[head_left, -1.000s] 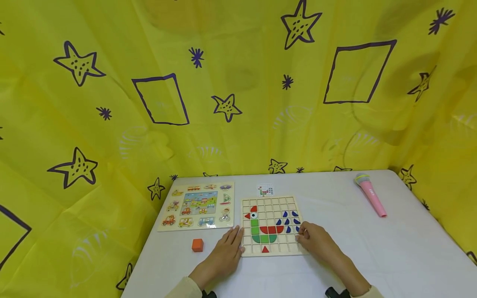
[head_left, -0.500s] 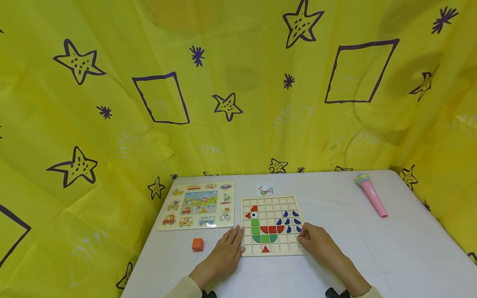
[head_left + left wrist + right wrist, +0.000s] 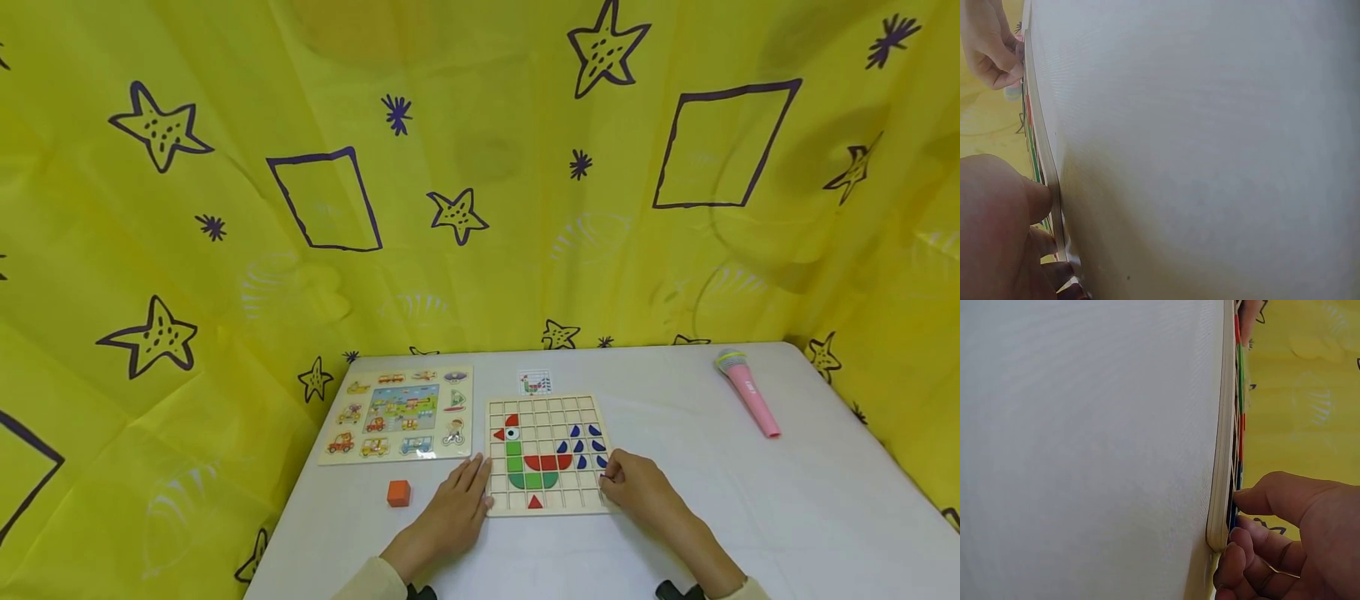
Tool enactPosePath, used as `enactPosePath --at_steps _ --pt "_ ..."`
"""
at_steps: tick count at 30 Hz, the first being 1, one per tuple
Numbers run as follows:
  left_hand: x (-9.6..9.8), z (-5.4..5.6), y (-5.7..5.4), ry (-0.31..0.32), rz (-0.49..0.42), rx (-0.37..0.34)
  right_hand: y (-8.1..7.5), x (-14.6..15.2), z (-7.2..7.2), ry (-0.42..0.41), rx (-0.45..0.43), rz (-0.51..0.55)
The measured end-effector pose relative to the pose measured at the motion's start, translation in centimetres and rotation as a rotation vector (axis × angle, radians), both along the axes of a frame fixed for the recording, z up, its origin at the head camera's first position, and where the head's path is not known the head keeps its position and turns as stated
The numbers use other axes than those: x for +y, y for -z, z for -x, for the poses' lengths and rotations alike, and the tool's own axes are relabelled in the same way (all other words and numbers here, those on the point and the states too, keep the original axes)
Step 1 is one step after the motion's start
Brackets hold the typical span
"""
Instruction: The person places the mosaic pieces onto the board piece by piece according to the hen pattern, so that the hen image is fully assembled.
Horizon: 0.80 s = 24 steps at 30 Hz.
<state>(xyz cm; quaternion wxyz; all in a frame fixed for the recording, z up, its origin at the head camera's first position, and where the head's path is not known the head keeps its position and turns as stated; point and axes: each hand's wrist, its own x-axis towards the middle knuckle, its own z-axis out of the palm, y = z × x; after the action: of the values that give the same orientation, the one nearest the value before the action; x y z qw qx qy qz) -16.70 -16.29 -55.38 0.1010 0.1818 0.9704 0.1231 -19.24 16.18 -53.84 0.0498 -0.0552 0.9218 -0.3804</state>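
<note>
A wooden grid board (image 3: 570,498) lies flat, with red, green and blue shapes in its squares forming a bird. My left hand (image 3: 453,508) rests against the board's left edge, fingers extended along it and thumb at the near corner. At the right edge, my right hand (image 3: 641,487) has thumb and forefinger bent together, pinching a small dark blue piece (image 3: 604,477) over the lower right squares; the fingers hide most of it. Several blue half-moon pieces (image 3: 597,446) sit just beyond that hand. In the right wrist view, the thumb (image 3: 1254,499) and fingertips meet at the board's edge.
A small pattern card (image 3: 535,382) with the bird picture lies behind the board. To the left are a vehicle picture puzzle (image 3: 457,452) and an orange cube (image 3: 399,493). A pink toy microphone (image 3: 752,400) lies back right on the white table (image 3: 750,500). A yellow curtain hangs behind.
The right hand's fingertips shift very slightly at the board's right edge, and a bit of dark blue now shows at them. The left hand stays in place.
</note>
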Motion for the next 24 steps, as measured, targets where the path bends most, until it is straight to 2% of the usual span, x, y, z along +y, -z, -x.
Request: enactPosePath --at_steps 13,24 --pt "-0.01 0.09 0.19 0.009 0.013 0.013 0.27 0.43 0.07 0.005 0.009 0.014" --pt "0.01 -0.01 0.09 0.006 0.012 0.010 -0.08 0.88 0.05 -0.008 -0.039 0.036"
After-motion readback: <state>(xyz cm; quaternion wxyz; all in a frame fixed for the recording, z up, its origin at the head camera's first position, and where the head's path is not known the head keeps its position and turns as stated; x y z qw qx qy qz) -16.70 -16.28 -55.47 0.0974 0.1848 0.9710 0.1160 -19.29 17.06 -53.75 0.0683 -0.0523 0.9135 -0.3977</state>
